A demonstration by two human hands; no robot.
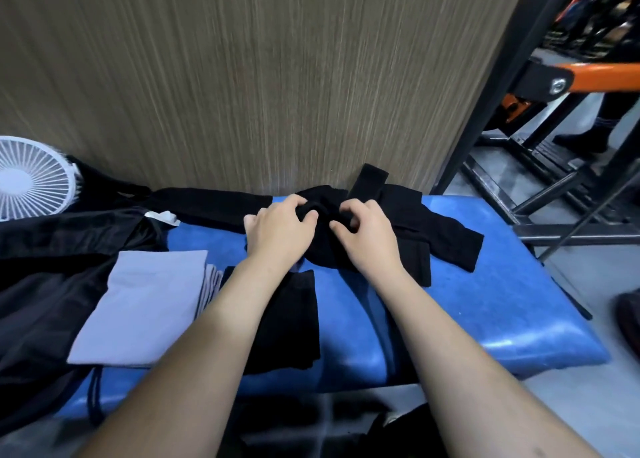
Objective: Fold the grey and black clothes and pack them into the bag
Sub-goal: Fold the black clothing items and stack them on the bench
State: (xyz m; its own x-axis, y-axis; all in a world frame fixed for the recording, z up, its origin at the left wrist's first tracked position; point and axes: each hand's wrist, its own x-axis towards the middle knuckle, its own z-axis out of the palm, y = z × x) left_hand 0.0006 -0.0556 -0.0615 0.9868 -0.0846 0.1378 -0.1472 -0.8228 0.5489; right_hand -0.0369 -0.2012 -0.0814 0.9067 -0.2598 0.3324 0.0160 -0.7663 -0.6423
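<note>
Both hands are working at the far edge of the padded blue vinyl bench (485,301), close to the wood-grain wall panel (259,76). The left hand (280,229) is gripping a bunched fold of the crumpled black cloth garment (440,229), its fingers curled into the fabric. The right hand (367,235) is sitting just beside it, fingers bent and pinching the same bundle from the right. The garment is lying on the far middle of the bench, spreading away to the right, with one strip sticking up against the wall.

Nearer, under the left forearm, a folded black piece (294,322) is lying flat on the bench. Just left of it, a folded pale grey cloth (145,305) is resting partly on the bench and partly on a large black fabric bag (38,284), which is sprawling over the left end with a drawstring hanging down near the front edge. A white round fan (31,180) is standing at the far left. On the right, a black metal frame with an orange bar (606,73) is standing on the floor.
</note>
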